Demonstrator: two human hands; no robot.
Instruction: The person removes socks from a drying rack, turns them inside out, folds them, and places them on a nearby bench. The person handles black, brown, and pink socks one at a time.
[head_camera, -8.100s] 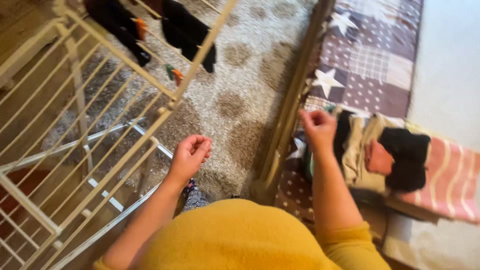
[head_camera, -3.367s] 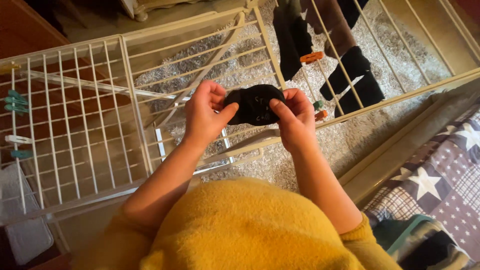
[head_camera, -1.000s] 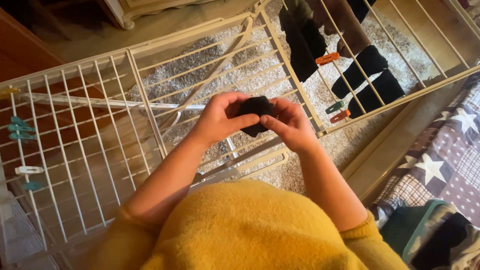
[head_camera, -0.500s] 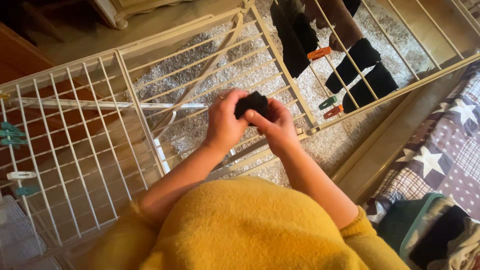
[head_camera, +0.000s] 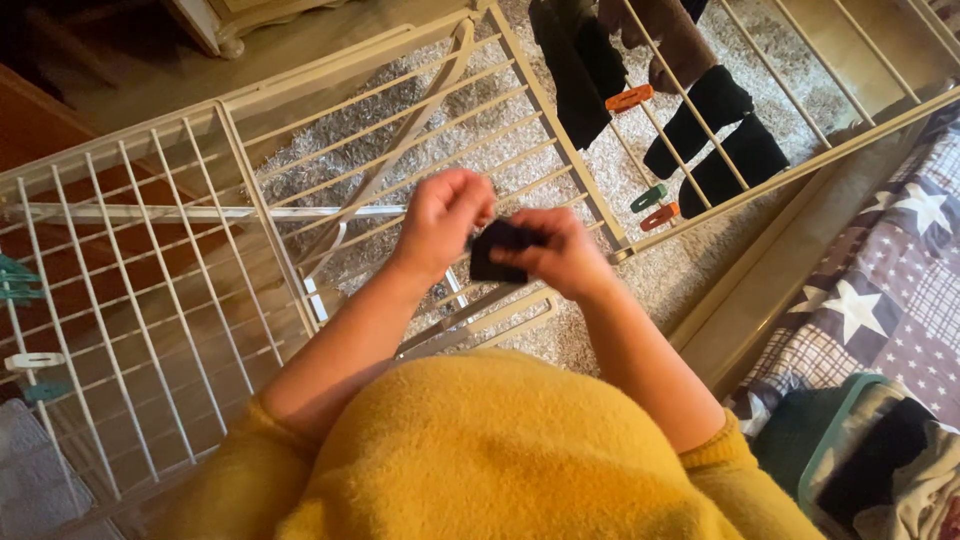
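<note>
Black fabric, a small dark garment (head_camera: 503, 252), sits pinched between both of my hands at the centre of the frame. My left hand (head_camera: 445, 218) is curled nearly closed, fingers bent over the garment's upper left edge. My right hand (head_camera: 560, 252) is likewise closed on it from the right, thumb and fingertips gripping the cloth. I cannot tell what kind of garment it is; it is bunched and partly hidden by my fingers.

Both hands hover above the white wire drying rack (head_camera: 230, 240), which spreads from the left edge of the frame to the upper right. Under the rack, a pale shaggy rug (head_camera: 400, 130) shows through the bars.

At the upper right of the frame, dark socks (head_camera: 715, 120) hang from the rails, with an orange clothespin (head_camera: 628, 98) near them and 2 more pegs, 1 green (head_camera: 648, 197) and 1 orange (head_camera: 660, 216), lower down. A patchwork star blanket (head_camera: 880, 290) fills the right edge. My yellow sweater (head_camera: 500, 450) covers the bottom of the frame.
</note>
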